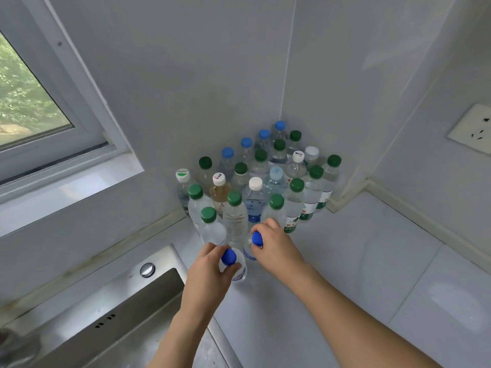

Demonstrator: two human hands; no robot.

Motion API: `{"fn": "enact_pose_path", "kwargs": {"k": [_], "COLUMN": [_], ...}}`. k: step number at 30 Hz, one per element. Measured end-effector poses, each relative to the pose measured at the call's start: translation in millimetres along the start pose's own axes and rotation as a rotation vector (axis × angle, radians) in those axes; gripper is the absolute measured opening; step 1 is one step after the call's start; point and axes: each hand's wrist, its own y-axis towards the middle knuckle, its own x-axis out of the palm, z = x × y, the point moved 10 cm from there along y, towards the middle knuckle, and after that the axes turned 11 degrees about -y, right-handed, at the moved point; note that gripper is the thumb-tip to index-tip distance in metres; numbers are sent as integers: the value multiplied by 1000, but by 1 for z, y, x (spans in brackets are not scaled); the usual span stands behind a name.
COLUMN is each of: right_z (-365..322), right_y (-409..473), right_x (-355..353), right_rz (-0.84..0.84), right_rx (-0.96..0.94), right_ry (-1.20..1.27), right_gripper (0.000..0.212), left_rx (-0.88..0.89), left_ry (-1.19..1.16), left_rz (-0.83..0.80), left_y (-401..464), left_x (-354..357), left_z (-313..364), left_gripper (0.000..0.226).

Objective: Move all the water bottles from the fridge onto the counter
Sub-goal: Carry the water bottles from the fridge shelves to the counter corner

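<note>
Left hand (210, 264), lower centre of frame, fingers curled round the neck of a dark-blue-capped bottle (233, 266), pinching just under the cap. That bottle stands at the front edge of the group, right next to the sink (119, 314) rim. Right hand (273, 243), just to its right, grips a 2nd blue-capped bottle (252, 248) the same way, at the neck; can't tell if either base is down on the counter (372, 261) yet.

Handling: clear thin plastic w/ water inside, so prob. fairly heavy for the size, walls give if squeezed, maybe damp and slick from the fridge. Neck under the cap ring is the stiff spot; good hold for setting down upright.

Around: window (34, 102) upper left, sink lower left. Big cluster of bottles (260, 181) packed in the corner, centre of frame, caps green, blue, white. Wall socket (473, 134) far right.

In the way: green-capped front row touches or nearly touches both held bottles, so a nudge could topple neighbours. Sink edge close on the left; free counter lies to the right.
</note>
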Motion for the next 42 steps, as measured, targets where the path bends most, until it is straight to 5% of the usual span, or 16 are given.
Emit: {"fn": "enact_pose_path", "kwargs": {"k": [16, 24, 42], "right_z": [-5, 34, 265], "right_y": [-2, -57, -299], "right_x": [1, -52, -187], "right_rz": [51, 196, 471], "right_rx": [-64, -57, 518], "right_ry": [1, -44, -69], "right_gripper": [50, 50, 51], "left_rx": [50, 338, 823], "left_ry": [107, 146, 35], "left_rz": [91, 170, -305], "left_y": [13, -1, -105], "left_x": [5, 16, 244], "left_z": [10, 82, 315], "left_gripper": [29, 30, 38]}}
